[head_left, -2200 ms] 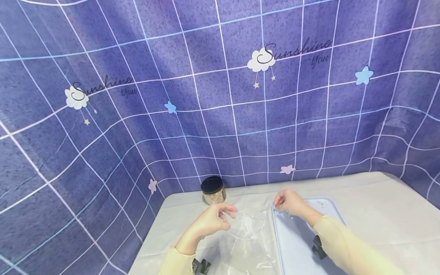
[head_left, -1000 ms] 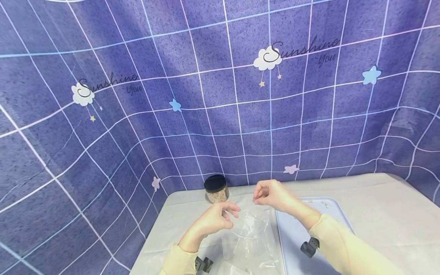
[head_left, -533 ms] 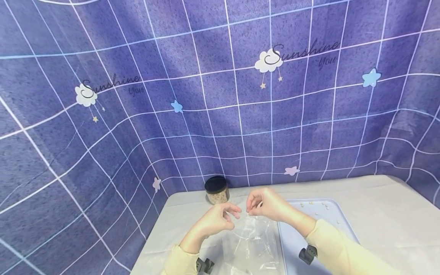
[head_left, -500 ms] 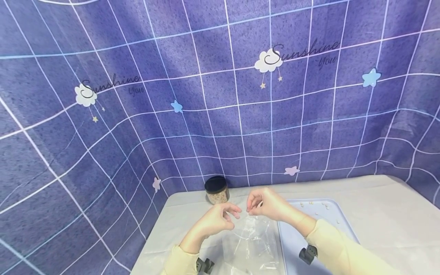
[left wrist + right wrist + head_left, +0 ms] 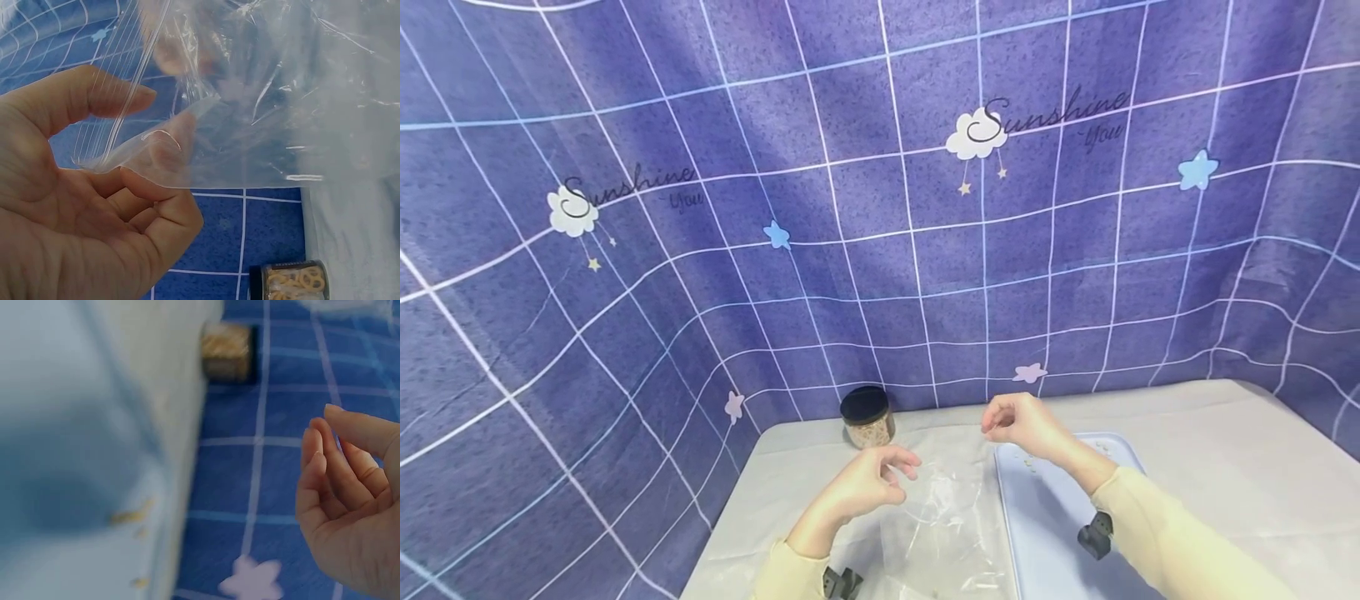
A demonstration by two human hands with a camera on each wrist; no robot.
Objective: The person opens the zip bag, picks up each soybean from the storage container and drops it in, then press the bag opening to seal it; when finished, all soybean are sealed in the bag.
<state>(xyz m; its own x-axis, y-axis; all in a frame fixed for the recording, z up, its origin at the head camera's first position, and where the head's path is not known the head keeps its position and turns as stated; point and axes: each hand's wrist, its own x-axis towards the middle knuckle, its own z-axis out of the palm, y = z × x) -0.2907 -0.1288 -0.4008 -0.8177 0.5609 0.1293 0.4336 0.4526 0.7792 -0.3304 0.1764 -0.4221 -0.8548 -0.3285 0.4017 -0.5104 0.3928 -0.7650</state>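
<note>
A clear plastic zip bag (image 5: 943, 525) lies toward the front between the hands. My left hand (image 5: 859, 483) holds its mouth end. In the left wrist view the thumb (image 5: 125, 97) stands apart from the curled fingers, and the bag's ridged edge runs between them. My right hand (image 5: 1033, 429) hovers over the far left corner of the light blue tray (image 5: 1045, 533), fingers loosely bent. In the right wrist view nothing shows between its thumb and fingers. Small yellowish pieces (image 5: 128, 515) lie on the tray, too blurred to name.
A jar (image 5: 868, 421) with a black lid stands at the back left; pale yellow loops show through its side (image 5: 294, 281). Grey cloth (image 5: 1232, 467) covers the table. A purple gridded curtain (image 5: 880, 275) hangs behind it and on the left.
My right hand moved left from the tray to the bag's mouth beside my left hand, then back right toward the tray. The left hand keeps its hold on the bag.
</note>
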